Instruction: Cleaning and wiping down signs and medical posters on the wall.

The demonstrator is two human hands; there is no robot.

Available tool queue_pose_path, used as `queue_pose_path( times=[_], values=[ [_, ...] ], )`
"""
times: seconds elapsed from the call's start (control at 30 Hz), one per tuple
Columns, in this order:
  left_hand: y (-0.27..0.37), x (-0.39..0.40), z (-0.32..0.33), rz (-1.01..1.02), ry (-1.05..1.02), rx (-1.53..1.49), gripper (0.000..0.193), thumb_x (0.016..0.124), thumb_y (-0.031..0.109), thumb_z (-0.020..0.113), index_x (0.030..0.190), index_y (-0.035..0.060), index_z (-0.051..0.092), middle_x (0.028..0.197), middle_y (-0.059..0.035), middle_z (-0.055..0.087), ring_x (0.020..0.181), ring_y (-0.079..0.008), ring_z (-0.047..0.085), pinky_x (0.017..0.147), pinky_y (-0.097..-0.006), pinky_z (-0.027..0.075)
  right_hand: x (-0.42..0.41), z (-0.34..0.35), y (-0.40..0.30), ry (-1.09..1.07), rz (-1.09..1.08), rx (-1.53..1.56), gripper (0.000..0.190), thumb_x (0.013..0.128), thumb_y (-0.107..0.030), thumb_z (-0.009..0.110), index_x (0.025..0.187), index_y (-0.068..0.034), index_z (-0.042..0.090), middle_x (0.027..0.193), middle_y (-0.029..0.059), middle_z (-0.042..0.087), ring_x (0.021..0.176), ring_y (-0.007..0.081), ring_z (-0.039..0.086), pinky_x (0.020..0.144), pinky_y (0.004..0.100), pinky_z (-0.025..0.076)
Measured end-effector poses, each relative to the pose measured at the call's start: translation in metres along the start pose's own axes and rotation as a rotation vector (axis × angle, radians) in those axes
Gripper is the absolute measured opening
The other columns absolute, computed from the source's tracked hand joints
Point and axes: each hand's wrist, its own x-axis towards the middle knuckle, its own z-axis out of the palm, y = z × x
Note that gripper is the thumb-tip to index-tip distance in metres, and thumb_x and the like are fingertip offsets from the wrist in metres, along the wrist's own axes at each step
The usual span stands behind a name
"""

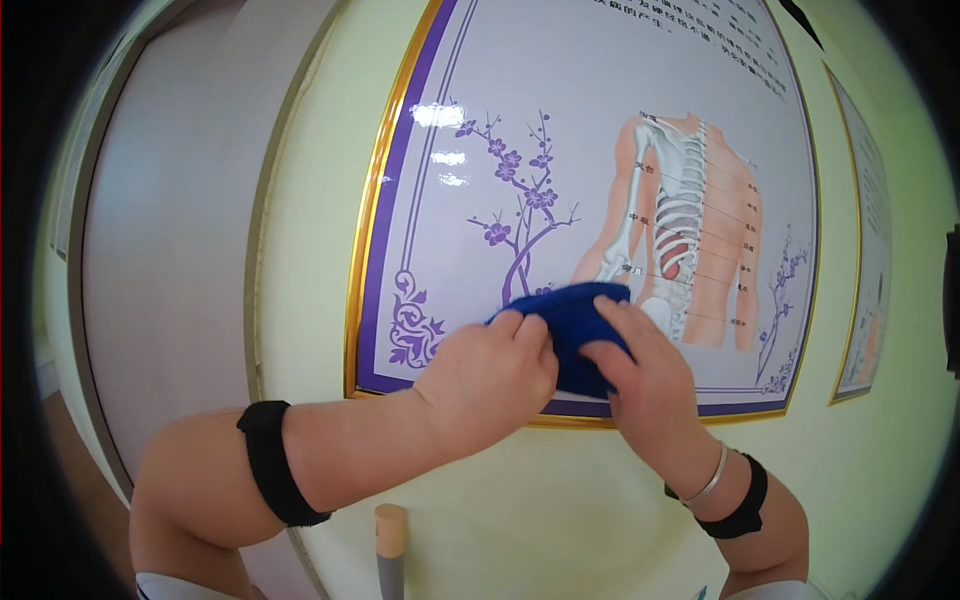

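Observation:
A folded dark blue cloth (581, 337) is held up between my two hands, in front of the lower part of a framed wall poster (480, 247). My left hand (499, 367) grips the cloth's left side with curled fingers. On the right side, the thumb and fingers of my right hand (652, 367) pinch it. The poster shows an anatomical drawing of a human back (720, 247) and purple blossom branches. Its frame is gold with a purple border. Part of the lower edge is hidden behind the cloth and my hands; whether the cloth touches the poster I cannot tell.
A pale door (172, 225) with a grey frame stands at the left. Another framed poster (862, 262) hangs on the pale wall at the right. Below my left forearm rises a grey handle with a tan end (391, 540). A dark object (952, 300) shows at the right rim.

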Motion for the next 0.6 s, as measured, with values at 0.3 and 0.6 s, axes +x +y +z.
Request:
queue_pose_path(
  times=[0.3,0.6],
  values=[
    [-0.037,0.077,-0.017,-0.096,-0.005,0.016,0.013,0.068,0.006,0.060,0.080,0.0036,0.062,0.075,-0.0100,0.055,0.072,-0.0254,0.058,0.059,-0.0341,0.049,0.062,-0.012,0.047,0.093,0.029,-0.069,0.018,0.071,0.000,0.051,0.085,-0.008,0.058,0.110,0.0100,0.055,0.092,0.0282,0.056,0.076,0.0336,0.046],
    [-0.065,0.154,-0.017,-0.182,0.069,0.185,0.006,0.072,0.009,0.060,0.075,0.0073,0.065,0.081,-0.0115,0.060,0.076,-0.0273,0.060,0.066,-0.0351,0.049,0.120,-0.020,0.107,0.237,0.038,-0.179,0.029,0.070,0.005,0.047,0.088,-0.010,0.064,0.090,0.0134,0.062,0.082,0.0310,0.058,0.073,0.0343,0.046]
  ],
)
